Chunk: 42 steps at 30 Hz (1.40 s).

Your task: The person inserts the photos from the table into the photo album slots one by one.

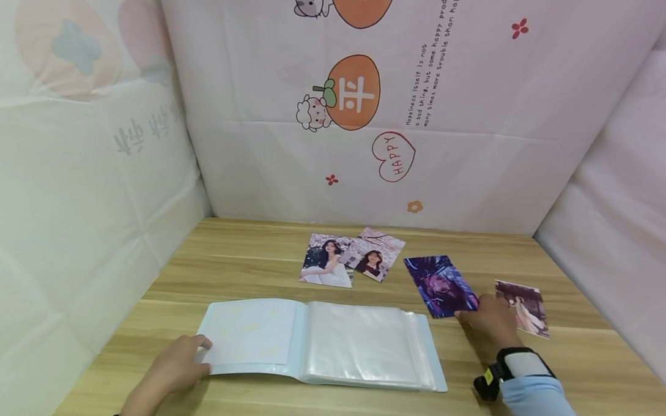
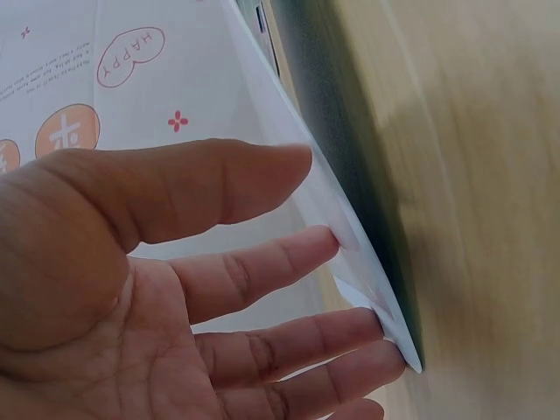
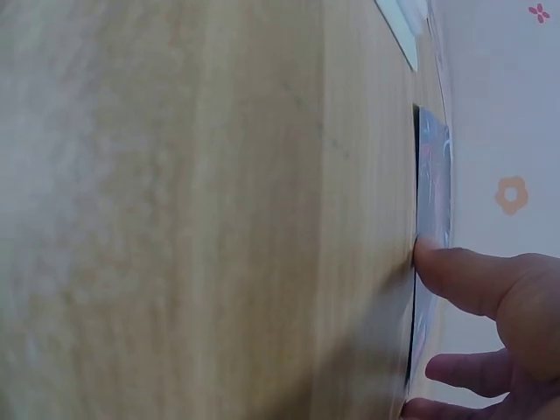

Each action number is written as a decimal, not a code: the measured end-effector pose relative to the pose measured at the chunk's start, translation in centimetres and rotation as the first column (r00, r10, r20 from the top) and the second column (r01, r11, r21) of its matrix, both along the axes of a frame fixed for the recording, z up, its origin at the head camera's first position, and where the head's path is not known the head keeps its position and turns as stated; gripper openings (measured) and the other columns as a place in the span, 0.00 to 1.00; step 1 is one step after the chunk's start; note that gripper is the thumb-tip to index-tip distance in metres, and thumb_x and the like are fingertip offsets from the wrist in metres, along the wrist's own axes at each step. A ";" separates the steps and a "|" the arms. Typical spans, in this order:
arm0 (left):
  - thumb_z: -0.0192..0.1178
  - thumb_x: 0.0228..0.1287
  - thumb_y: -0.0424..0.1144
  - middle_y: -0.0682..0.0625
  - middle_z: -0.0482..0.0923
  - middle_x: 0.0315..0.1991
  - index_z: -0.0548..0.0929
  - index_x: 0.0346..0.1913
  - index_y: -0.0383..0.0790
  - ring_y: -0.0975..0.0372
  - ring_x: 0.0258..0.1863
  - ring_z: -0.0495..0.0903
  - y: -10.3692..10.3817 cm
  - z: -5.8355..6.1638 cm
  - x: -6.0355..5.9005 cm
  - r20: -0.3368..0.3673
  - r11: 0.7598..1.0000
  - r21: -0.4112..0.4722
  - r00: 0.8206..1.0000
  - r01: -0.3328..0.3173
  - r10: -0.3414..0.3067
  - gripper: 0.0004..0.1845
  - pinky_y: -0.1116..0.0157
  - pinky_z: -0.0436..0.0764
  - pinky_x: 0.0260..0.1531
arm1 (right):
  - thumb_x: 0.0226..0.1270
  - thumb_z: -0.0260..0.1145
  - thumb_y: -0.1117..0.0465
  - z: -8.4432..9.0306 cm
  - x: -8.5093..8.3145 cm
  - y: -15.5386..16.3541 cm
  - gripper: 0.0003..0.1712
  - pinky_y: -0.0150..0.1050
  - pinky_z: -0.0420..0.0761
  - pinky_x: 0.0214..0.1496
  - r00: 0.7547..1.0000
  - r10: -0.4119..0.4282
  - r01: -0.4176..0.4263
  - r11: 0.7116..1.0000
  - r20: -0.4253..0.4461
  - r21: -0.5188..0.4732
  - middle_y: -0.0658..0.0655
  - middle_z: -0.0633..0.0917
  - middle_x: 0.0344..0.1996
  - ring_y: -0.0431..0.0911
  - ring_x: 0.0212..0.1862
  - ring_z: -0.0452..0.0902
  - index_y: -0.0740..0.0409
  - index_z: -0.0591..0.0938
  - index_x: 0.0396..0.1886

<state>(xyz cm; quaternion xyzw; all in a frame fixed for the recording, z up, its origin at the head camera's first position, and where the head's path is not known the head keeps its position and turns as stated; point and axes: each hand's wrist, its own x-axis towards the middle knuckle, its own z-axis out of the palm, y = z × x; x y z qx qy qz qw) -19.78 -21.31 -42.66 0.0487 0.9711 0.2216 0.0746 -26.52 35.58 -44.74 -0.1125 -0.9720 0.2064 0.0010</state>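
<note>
Head view — album [image 1: 361, 343] open on the table [image 1: 243, 260].
I see my left hand [image 1: 175, 368], fingers straight, on its cover; right hand [image 1: 491, 320] fingertips pressing the purple photo [image 1: 439, 285] — nothing gripped.

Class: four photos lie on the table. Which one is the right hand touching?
The purple photo: the right hand rests its fingertips on its near corner. It is the only dark purple print, lying between the overlapping portrait pair and the far-right photo.

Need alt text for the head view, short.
An open photo album lies on a wooden table; the left hand touches its left page, the right hand touches a purple photo. Three more photos lie nearby.
</note>
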 end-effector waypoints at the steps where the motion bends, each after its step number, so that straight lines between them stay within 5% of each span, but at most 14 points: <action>1: 0.67 0.45 0.36 0.38 0.76 0.40 0.79 0.44 0.31 0.52 0.36 0.75 0.0 0.0 0.0 -0.002 1.000 0.000 1.000 -0.001 0.001 0.20 0.49 0.75 0.36 | 0.52 0.70 0.50 0.0 0.0 0.0 0.34 0.58 0.69 0.38 1.000 -0.004 0.004 1.000 0.000 0.003 0.71 0.76 0.30 0.64 0.36 0.71 0.80 0.73 0.40; 11: 0.68 0.43 0.36 0.38 0.75 0.39 0.79 0.43 0.32 0.50 0.38 0.74 0.1 0.0 0.1 -0.019 1.000 0.002 1.000 -0.012 0.012 0.20 0.47 0.74 0.39 | 0.50 0.72 0.51 -0.1 -0.5 0.3 0.34 0.53 0.69 0.37 0.992 -0.087 0.096 0.990 0.094 -0.098 0.69 0.74 0.31 0.60 0.35 0.68 0.78 0.72 0.40; 14: 0.68 0.44 0.36 0.37 0.75 0.40 0.79 0.44 0.32 0.48 0.40 0.74 0.1 0.0 0.1 -0.015 1.000 0.012 1.000 -0.015 0.015 0.21 0.46 0.74 0.40 | 0.49 0.73 0.50 -0.1 -0.4 0.5 0.37 0.58 0.67 0.41 0.987 -0.120 0.135 0.982 0.110 -0.133 0.72 0.74 0.34 0.63 0.38 0.66 0.79 0.71 0.42; 18: 0.68 0.45 0.37 0.36 0.74 0.40 0.79 0.44 0.32 0.45 0.41 0.74 0.0 0.0 0.1 -0.020 1.000 0.016 1.000 -0.011 0.011 0.21 0.45 0.73 0.41 | 0.50 0.71 0.54 -0.3 -0.3 0.6 0.35 0.64 0.59 0.46 0.984 -0.163 0.173 0.966 0.068 -0.192 0.75 0.71 0.38 0.69 0.43 0.60 0.80 0.69 0.45; 21: 0.68 0.45 0.37 0.36 0.73 0.41 0.79 0.45 0.32 0.44 0.42 0.74 0.0 0.0 0.2 -0.024 0.999 0.028 1.000 -0.018 0.018 0.21 0.45 0.73 0.41 | 0.53 0.68 0.60 -0.5 -0.2 0.6 0.28 0.59 0.63 0.44 0.981 -0.193 0.179 0.947 -0.027 -0.267 0.73 0.72 0.36 0.66 0.42 0.63 0.79 0.69 0.43; 25: 0.68 0.44 0.36 0.36 0.72 0.41 0.78 0.44 0.33 0.47 0.41 0.74 0.0 0.1 0.3 -0.032 0.999 0.040 0.999 -0.030 0.031 0.21 0.45 0.73 0.40 | 0.54 0.62 0.69 -0.8 -0.2 0.7 0.19 0.45 0.78 0.30 0.963 -0.222 0.138 0.895 -0.155 -0.424 0.68 0.78 0.28 0.55 0.29 0.77 0.81 0.72 0.42; 29: 0.68 0.44 0.36 0.38 0.72 0.40 0.79 0.42 0.34 0.49 0.39 0.73 0.0 0.3 0.4 -0.040 0.999 0.042 0.999 -0.030 0.032 0.19 0.46 0.74 0.39 | 0.52 0.58 0.74 -1.0 -0.3 0.6 0.19 0.37 0.79 0.19 0.947 -0.259 0.116 0.829 -0.191 -0.546 0.67 0.78 0.26 0.46 0.17 0.77 0.83 0.72 0.44; 37: 0.66 0.49 0.36 0.36 0.72 0.40 0.79 0.42 0.33 0.47 0.41 0.73 0.0 0.7 0.4 -0.071 0.997 0.063 0.996 -0.045 0.049 0.17 0.45 0.74 0.38 | 0.58 0.56 0.76 -0.8 -0.2 0.3 0.25 0.38 0.80 0.21 0.930 -0.312 0.100 0.720 -0.192 -0.687 0.70 0.74 0.33 0.43 0.18 0.76 0.84 0.64 0.55; 42: 0.66 0.50 0.36 0.36 0.76 0.40 0.79 0.45 0.29 0.47 0.40 0.73 0.1 1.3 0.3 -0.189 0.993 0.110 0.979 -0.052 0.072 0.19 0.48 0.72 0.39 | 0.62 0.55 0.73 -0.1 -0.1 0.1 0.28 0.36 0.81 0.23 0.899 -0.403 0.144 0.641 -0.171 -0.754 0.69 0.73 0.40 0.42 0.19 0.76 0.80 0.61 0.60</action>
